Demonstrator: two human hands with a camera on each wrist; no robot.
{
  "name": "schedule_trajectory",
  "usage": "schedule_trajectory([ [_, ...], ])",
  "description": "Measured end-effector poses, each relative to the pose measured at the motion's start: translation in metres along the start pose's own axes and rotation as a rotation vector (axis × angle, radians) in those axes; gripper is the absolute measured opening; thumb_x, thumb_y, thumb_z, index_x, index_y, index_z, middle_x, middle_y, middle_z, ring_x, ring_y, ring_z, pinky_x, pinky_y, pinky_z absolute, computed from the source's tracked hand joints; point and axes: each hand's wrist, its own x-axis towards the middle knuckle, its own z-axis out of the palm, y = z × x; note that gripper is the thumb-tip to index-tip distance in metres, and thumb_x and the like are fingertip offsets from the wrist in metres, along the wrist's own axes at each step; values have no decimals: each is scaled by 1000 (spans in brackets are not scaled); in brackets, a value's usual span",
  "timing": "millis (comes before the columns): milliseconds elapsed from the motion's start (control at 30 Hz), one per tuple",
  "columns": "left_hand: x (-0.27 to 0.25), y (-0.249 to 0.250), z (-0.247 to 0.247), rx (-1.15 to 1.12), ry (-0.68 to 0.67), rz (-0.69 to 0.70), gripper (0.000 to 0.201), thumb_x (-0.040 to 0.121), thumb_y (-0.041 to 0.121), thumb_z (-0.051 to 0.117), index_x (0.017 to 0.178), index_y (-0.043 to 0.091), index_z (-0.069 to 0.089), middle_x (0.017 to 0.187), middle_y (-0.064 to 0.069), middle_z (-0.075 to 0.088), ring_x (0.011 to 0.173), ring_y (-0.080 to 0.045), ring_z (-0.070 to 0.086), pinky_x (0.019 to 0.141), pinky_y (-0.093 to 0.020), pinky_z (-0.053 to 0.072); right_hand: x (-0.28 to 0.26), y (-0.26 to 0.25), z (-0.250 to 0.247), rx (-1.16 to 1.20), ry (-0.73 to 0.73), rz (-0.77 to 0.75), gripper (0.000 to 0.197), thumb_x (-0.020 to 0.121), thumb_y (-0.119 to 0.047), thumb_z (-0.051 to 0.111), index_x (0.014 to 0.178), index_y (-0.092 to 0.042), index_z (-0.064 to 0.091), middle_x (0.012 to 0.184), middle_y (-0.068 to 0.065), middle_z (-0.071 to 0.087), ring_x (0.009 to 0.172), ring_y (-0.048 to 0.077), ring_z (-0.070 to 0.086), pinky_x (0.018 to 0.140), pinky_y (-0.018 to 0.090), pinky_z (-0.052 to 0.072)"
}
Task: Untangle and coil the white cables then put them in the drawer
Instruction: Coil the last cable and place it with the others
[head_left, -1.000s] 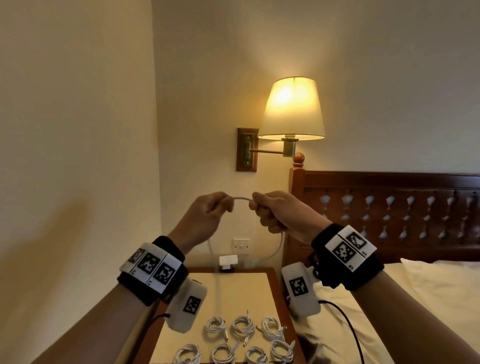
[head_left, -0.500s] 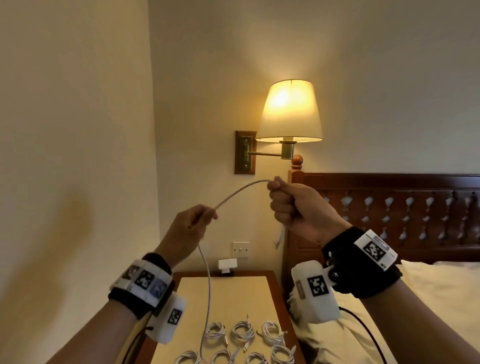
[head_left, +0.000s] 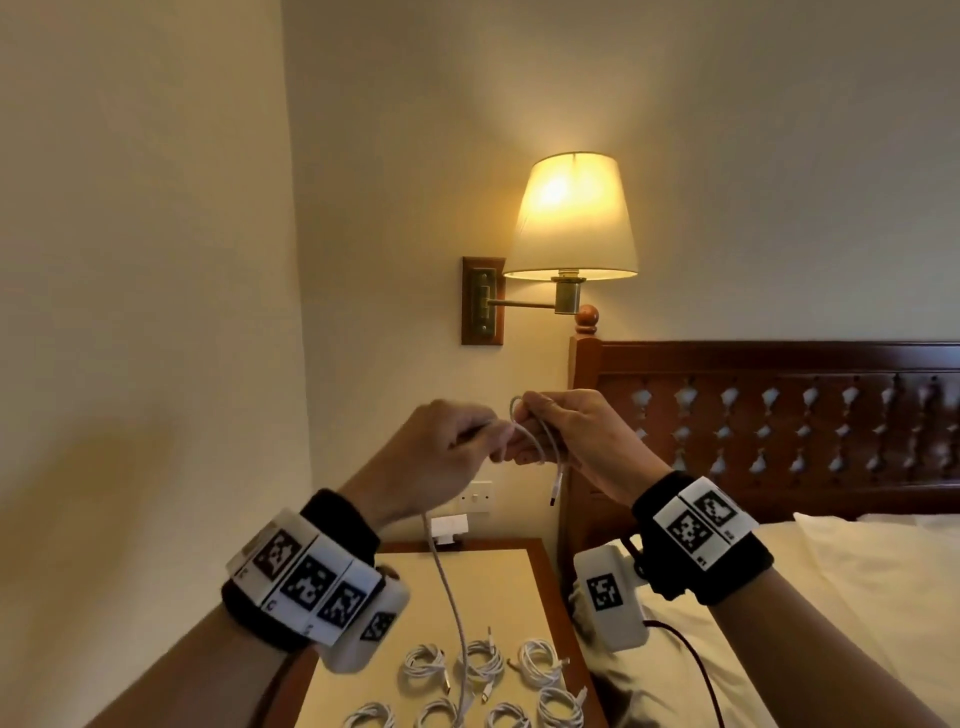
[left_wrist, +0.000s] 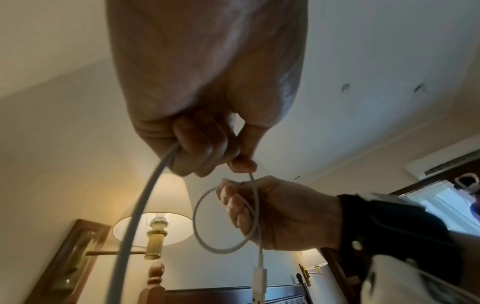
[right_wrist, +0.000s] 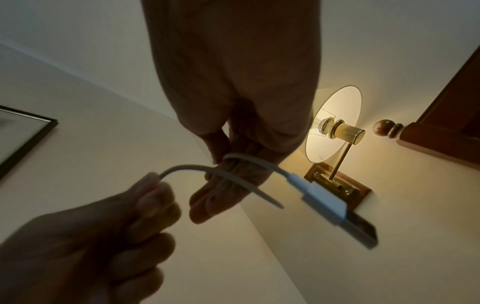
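Both hands are raised in front of the wall, close together, on one white cable (head_left: 540, 447). My right hand (head_left: 576, 441) grips a small loop of it (left_wrist: 207, 224), and the USB plug (head_left: 556, 488) dangles below the fingers. My left hand (head_left: 452, 447) pinches the cable beside that loop (left_wrist: 241, 162); the long tail (head_left: 452, 603) runs down from this hand toward the nightstand. In the right wrist view the plug (right_wrist: 330, 203) hangs near the camera and the cable crosses the right fingers (right_wrist: 233, 172).
Several coiled white cables (head_left: 478, 670) lie in rows on the cream-topped nightstand (head_left: 509, 582) below. A lit wall lamp (head_left: 571, 218) hangs above the hands. The dark wooden headboard (head_left: 779, 415) and the bed (head_left: 831, 597) are at the right. A white adapter (head_left: 449, 527) sits at the wall socket.
Half a second ago the hands were apart with the cable stretched between them. Now the left hand has come up to the right, and a loop has formed in the right hand.
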Motion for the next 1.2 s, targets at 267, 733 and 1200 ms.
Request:
schedule_trajectory([
  [267,30,-26,2,136,319,137,20,97,28,54,86,16,67,72,8,63,67,-6,57,60,-16,44,1,6,13,69,-10,-48,38,106,-27,31,94,-5,61,66,6,64,60,17,59,66,27,51],
  [733,6,-103,32,-373,230,-158,31,102,28,40,80,13,56,52,9,42,45,-6,33,46,-24,32,0,-8,-1,621,-105,81,24,100,-23,37,88,-12,54,55,-8,37,46,6,36,52,19,31],
  [1200,-21,-11,31,107,-57,196,35,100,36,42,67,26,52,59,6,52,53,-13,46,52,-24,36,10,15,3,107,81,29,32,103,-24,41,100,1,60,74,8,69,66,17,66,62,23,54],
])
